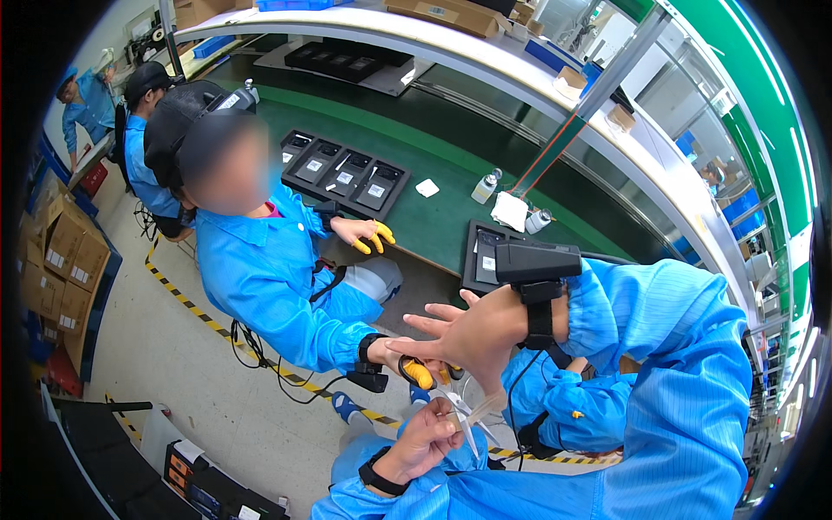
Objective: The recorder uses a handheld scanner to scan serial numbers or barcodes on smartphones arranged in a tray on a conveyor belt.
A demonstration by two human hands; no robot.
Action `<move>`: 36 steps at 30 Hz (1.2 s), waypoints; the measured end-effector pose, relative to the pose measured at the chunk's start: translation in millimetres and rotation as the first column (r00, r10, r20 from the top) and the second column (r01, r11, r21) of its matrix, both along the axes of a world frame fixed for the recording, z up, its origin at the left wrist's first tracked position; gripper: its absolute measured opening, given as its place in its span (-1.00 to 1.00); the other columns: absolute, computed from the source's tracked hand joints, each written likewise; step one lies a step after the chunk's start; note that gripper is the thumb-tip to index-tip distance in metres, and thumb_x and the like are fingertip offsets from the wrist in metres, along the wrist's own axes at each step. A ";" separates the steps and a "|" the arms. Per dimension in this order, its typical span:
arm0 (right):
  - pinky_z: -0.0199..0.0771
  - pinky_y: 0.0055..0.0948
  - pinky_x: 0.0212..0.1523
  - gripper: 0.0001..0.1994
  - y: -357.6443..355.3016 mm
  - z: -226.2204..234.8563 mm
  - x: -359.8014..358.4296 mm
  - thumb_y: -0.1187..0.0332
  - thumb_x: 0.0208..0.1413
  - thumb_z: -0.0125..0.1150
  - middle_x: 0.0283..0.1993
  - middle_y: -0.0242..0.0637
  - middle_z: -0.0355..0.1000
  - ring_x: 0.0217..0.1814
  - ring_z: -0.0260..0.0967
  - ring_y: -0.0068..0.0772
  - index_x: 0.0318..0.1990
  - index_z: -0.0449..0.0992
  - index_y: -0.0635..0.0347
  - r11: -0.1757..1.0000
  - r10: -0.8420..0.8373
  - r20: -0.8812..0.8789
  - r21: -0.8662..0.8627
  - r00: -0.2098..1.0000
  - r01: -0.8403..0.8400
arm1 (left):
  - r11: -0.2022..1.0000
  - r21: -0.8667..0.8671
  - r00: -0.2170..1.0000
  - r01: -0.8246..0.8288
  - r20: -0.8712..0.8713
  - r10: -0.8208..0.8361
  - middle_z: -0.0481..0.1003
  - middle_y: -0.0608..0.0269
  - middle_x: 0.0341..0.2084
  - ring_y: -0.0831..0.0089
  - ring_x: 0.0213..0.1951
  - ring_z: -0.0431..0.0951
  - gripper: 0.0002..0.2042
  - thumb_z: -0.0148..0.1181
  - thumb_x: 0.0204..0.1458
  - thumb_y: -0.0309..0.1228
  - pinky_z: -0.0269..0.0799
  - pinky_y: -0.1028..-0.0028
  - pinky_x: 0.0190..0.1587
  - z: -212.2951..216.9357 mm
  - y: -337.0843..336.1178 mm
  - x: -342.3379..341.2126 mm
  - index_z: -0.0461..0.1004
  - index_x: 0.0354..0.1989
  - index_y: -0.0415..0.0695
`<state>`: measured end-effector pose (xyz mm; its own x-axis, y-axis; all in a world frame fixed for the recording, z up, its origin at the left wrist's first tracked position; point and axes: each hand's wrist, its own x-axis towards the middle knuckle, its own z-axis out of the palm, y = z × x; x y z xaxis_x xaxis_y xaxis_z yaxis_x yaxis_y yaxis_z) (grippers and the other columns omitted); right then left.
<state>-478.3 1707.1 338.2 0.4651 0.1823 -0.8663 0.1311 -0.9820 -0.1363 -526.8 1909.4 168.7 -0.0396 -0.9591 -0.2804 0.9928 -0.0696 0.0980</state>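
My right hand (485, 338) reaches in from the right, fingers spread, a black band with a box at its wrist. Its lower edge meets a pale translucent strip (484, 407). My left hand (426, 436) is below, thumb and fingers pinched on what looks like the strip's other end. Between my hands are the blades of scissors (468, 426). A co-worker's hand (414, 368) with yellow finger covers grips their dark handles. The co-worker's other hand (362, 236), also with yellow finger covers, rests at the bench edge.
The co-worker (260, 277) in blue stands facing me. On the green bench (416, 221) lie black trays (345, 173) with dark devices, a white cloth (510, 211) and small bottles (486, 185). Another blue-sleeved person (568, 403) is close below my right arm. Cartons (74, 260) stand left.
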 end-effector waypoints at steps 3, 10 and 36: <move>-0.13 0.50 0.37 0.50 -1.3 -1.4 -1.5 -0.05 -0.57 0.70 0.61 -0.13 -0.37 0.62 -0.40 0.17 0.51 -0.43 -0.48 1.000 -0.008 0.001 0.018 1.000 0.008 | 1.000 -0.003 1.000 0.005 0.012 -0.005 0.50 0.22 -0.37 0.42 -0.36 0.51 -0.65 0.32 0.05 -0.47 0.42 0.47 -0.26 2.4 -0.5 1.2 0.25 -0.10 -0.08; -0.15 0.50 0.37 0.49 -0.9 -2.1 -4.7 0.00 -0.55 0.70 0.61 -0.13 -0.37 0.62 -0.41 0.16 0.51 -0.42 -0.49 1.000 -0.024 -0.020 0.003 1.000 0.024 | 1.000 -0.008 1.000 -0.016 -0.007 0.016 0.50 0.23 -0.37 0.42 -0.36 0.50 -0.66 0.33 0.06 -0.46 0.43 0.47 -0.24 2.5 -0.6 -0.3 0.27 -0.09 -0.10; -0.12 0.17 0.48 0.43 -17.8 35.9 -6.0 0.12 -0.44 0.68 0.56 0.06 -0.19 0.58 -0.24 0.25 0.54 -0.38 -0.20 0.988 -0.106 0.084 0.125 0.991 0.095 | 0.998 -0.063 0.998 -0.024 0.061 0.028 0.51 -0.09 -0.12 0.28 -0.23 0.52 -0.53 0.16 0.11 -0.46 0.46 0.35 -0.14 -0.6 26.3 23.1 0.23 0.21 -0.16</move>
<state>-484.3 1689.3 374.0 0.5613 0.2314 -0.7946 0.0501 -0.9679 -0.2465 -503.7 1935.7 168.0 0.0016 -0.9752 -0.2214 0.9860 -0.0354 0.1630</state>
